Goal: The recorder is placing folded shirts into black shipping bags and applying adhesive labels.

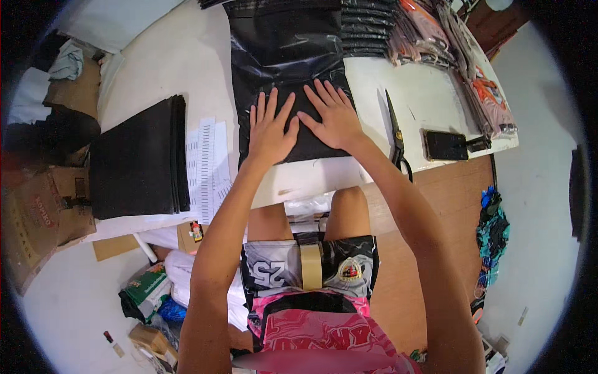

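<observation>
A glossy black plastic mailer bag (288,56) lies flat on the white table (180,56), filled at its near end. My left hand (270,129) and my right hand (331,114) press palm-down side by side on that near end, fingers spread, thumbs nearly touching. Neither hand grips anything. A roll of brown tape (311,265) rests on my lap below the table edge.
A stack of black bags (138,159) sits at the left beside printed label sheets (207,165). Black scissors (395,134) and a dark phone (445,145) lie to the right. Packaged garments (455,50) pile at the back right. Cardboard boxes (43,215) and clutter crowd the floor at left.
</observation>
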The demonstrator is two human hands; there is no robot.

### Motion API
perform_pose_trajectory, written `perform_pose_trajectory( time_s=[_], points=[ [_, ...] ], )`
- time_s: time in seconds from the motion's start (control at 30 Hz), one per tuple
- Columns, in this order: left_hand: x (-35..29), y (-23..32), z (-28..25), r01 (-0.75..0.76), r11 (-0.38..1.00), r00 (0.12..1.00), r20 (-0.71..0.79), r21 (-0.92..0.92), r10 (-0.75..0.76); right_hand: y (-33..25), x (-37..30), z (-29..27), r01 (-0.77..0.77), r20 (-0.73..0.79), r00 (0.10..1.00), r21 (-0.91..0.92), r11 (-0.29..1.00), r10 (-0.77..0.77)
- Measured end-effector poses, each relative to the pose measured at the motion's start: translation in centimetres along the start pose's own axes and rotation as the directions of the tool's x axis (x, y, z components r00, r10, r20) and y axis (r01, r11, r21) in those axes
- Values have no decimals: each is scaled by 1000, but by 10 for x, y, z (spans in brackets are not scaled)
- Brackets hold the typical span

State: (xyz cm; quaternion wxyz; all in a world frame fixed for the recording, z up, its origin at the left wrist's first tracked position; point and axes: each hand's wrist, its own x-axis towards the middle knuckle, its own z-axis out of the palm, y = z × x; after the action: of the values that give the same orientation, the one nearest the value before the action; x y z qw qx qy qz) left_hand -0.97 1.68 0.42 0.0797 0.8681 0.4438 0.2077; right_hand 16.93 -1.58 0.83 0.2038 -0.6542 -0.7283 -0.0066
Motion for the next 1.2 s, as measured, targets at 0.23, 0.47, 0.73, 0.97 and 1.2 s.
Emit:
perform_pose_trajectory(
  time_s=[0.23,0.47,0.73,0.97,1.2],
  points=[
    [11,-13,-3,125,973,990,96,-195,-108,8,3,4,-81,-16,996,152,985,85],
    [46,-64,-14,422,903,897,-111,-78,-429,58,27,8,-385,-266,793,478,790,548],
    [77,-158,-34,655,407,743,444,-637,-501,79,79,-27,-674,564,698,725,139,440],
    [77,-126,-31,578,361,797,413,-732,-440,132,57,-14,-532,426,824,810,248,373],
    [74,-117,-49,641,259,723,454,-723,-521,104,69,-23,-674,487,697,697,247,526]
  ],
)
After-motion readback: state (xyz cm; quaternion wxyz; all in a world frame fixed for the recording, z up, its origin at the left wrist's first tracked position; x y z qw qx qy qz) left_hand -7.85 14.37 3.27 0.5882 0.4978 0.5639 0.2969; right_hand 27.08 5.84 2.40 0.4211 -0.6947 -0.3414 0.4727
